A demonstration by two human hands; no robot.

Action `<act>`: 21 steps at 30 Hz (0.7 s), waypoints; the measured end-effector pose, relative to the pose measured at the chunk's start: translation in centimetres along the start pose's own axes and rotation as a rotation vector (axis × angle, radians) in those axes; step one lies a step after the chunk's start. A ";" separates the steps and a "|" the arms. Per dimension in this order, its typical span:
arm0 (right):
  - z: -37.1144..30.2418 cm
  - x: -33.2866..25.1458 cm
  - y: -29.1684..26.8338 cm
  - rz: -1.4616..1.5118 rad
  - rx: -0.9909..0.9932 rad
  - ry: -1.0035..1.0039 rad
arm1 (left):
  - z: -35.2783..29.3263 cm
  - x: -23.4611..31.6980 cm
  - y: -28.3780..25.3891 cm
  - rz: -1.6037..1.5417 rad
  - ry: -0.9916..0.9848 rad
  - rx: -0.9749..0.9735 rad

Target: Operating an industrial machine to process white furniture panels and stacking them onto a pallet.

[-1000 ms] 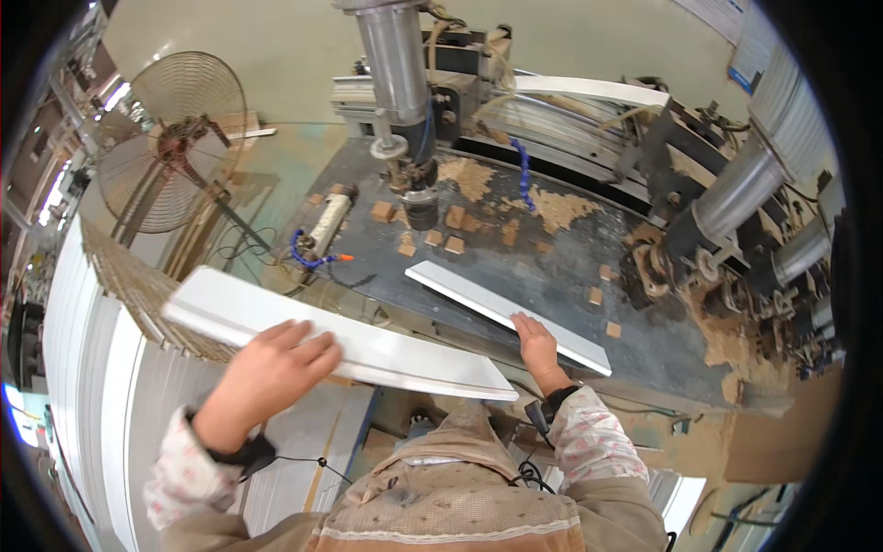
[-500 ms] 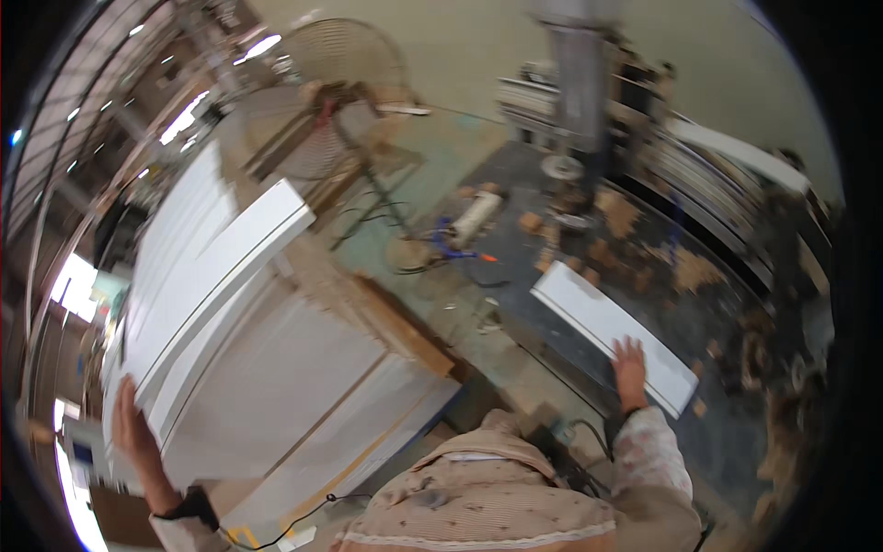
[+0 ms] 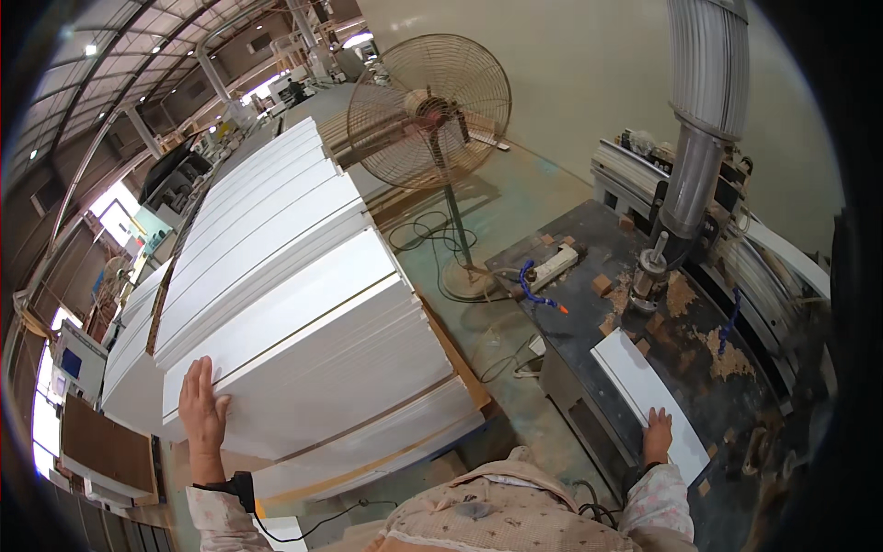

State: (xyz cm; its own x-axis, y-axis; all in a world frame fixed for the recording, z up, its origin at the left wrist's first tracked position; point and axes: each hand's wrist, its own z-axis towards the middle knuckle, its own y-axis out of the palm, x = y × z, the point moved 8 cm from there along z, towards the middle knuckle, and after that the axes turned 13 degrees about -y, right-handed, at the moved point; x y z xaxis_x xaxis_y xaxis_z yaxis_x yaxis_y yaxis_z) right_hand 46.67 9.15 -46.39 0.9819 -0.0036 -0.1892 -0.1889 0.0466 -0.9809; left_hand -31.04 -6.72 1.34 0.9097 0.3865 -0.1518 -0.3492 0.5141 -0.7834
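My left hand rests with fingers stretched on the near end of a long white grooved panel. That panel lies across the top of a tall stack of similar panels. On the dark machine table, a shorter white panel lies at a slant. My right hand is laid over its near part, fingers spread and touching it, thumb side partly hidden. Beyond this panel hangs a metal router head below a grey hose.
Wood blocks and sawdust litter the machine table, beside a blue coiled air hose. A pedestal fan stands past the stack, its cable looping on the floor. More white panels extend farther back.
The long panel at my left was tilted, its far end lifted; now it lies flat on the stack. My right hand stays on the shorter panel. The view has shifted.
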 end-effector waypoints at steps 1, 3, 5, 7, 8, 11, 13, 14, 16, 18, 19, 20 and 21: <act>0.0 0.1 0.0 -0.003 0.018 -0.007 | 0.2 -0.6 0.4 -0.026 -0.031 -0.027; 0.1 0.6 0.8 0.006 -0.017 0.018 | 0.4 -1.3 1.0 -0.033 -0.095 -0.068; 0.1 1.0 1.3 -0.015 -0.001 0.021 | 0.1 0.5 0.1 0.149 0.029 0.144; 0.4 0.7 1.7 -0.039 0.050 -0.047 | -0.8 3.8 -0.9 0.048 0.114 0.400; 0.4 0.5 1.9 -0.051 0.081 -0.062 | -1.1 6.3 -0.7 -0.058 0.179 0.455; 0.4 0.4 2.1 -0.113 0.104 -0.007 | -2.7 15.6 1.5 -0.461 0.364 0.410; 0.2 -0.3 0.8 -0.121 0.169 0.024 | -3.2 22.2 4.1 -0.734 0.477 0.247; 0.0 -0.4 0.4 -0.131 0.146 0.082 | -3.0 25.0 5.5 -0.900 0.512 0.106; -0.7 -0.6 -0.9 -0.029 0.124 0.140 | -2.8 30.6 8.3 -0.911 0.590 -0.106; -1.5 -0.4 -1.7 -0.054 0.056 0.220 | -2.4 34.7 10.4 -0.858 0.644 -0.287; -1.7 -0.6 -2.4 -0.076 0.056 0.204 | -2.4 36.6 10.9 -0.950 0.688 -0.367; -2.5 0.8 -2.9 -0.080 0.064 0.239 | -3.5 39.5 9.8 -1.044 0.736 -0.447; -2.9 1.0 -3.2 -0.069 0.065 0.233 | -3.7 41.4 9.6 -1.052 0.782 -0.434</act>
State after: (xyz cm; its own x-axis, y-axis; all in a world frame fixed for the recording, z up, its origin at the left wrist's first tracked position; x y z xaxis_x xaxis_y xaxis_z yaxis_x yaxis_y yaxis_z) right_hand 48.24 6.09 -43.61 0.9617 -0.2389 -0.1346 -0.1129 0.1026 -0.9883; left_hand 4.09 11.42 -14.72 0.6375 -0.6321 0.4405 0.5404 -0.0406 -0.8404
